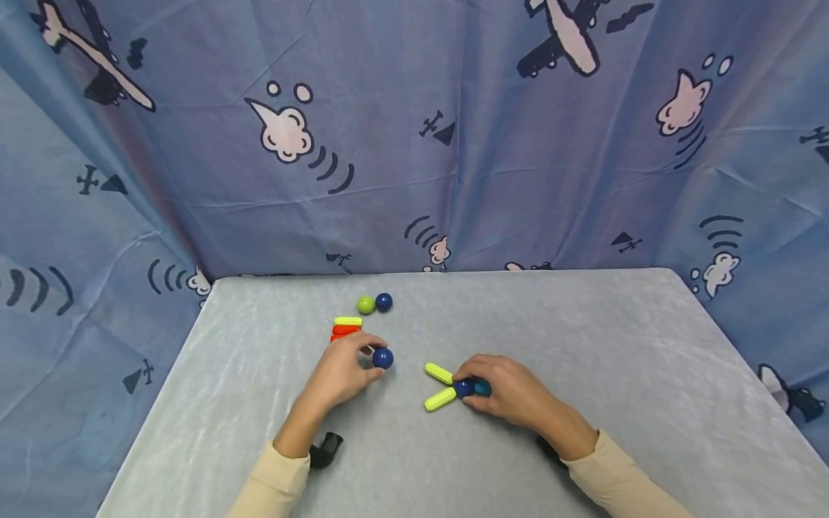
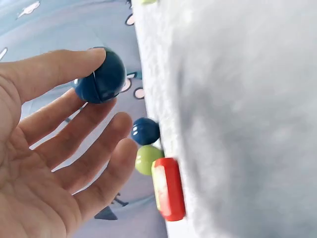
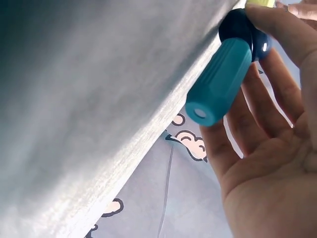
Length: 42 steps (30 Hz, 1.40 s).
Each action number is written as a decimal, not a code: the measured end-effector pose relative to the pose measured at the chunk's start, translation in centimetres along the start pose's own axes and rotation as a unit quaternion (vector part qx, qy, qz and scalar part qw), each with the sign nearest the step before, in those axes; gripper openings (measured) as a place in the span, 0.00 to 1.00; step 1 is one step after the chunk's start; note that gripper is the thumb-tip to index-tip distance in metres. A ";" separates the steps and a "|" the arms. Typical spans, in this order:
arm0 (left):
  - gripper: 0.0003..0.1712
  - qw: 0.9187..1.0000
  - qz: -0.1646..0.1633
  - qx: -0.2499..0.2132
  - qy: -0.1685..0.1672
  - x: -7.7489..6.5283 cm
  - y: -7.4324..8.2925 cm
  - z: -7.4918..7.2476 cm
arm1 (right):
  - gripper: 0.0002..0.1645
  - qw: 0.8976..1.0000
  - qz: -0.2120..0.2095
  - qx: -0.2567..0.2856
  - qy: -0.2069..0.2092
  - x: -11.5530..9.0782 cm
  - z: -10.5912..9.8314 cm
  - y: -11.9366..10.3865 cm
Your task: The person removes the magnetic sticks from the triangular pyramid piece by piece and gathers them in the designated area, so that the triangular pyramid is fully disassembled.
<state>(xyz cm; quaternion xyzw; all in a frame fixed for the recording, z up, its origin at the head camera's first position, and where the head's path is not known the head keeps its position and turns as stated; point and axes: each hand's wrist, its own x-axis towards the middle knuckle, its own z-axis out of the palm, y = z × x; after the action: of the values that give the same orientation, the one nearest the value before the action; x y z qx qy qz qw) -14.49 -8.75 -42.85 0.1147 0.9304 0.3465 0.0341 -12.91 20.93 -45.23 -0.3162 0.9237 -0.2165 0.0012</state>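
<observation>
Between thumb and fingertips, my left hand (image 1: 341, 367) pinches a dark blue ball (image 1: 383, 358); a seam line runs around it in the left wrist view. My right hand (image 1: 508, 388) grips another dark blue ball (image 1: 463, 388) at the middle of a Y-shaped piece. Two yellow-green rods (image 1: 440, 399) spread from that ball toward the left. A teal rod (image 3: 220, 84) sticks out of it on the opposite side, partly covered by the right hand in the head view. The left hand is a short way left of the Y-shaped piece.
Behind the left hand, red rods (image 1: 346, 329) and a yellow rod (image 1: 348, 321) lie side by side, partly hidden by it. Farther back sit a green ball (image 1: 365, 305) and a blue ball (image 1: 384, 302). A patterned blue curtain (image 1: 388, 144) hangs behind the white-covered table (image 1: 583, 324).
</observation>
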 end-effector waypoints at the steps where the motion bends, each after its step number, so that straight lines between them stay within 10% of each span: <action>1: 0.20 1.000 0.000 -0.001 0.007 0.2 0.1 -0.2 | 0.19 1.000 0.001 0.000 0.001 0.0 0.0 0.0; 20: 0.21 0.998 0.008 -0.015 0.055 4.9 0.5 -1.8 | 0.20 1.000 0.006 0.013 0.014 0.0 0.1 -0.1; 42: 0.21 0.998 0.045 0.019 0.032 8.7 0.1 -1.3 | 0.19 1.000 0.010 0.007 0.019 -0.5 0.1 -0.1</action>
<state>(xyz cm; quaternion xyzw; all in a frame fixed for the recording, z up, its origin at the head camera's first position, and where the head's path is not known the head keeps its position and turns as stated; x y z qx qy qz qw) -23.07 -7.44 -41.61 0.1461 0.9313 0.3334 -0.0135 -12.47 21.12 -45.38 -0.3030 0.9250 -0.2291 -0.0119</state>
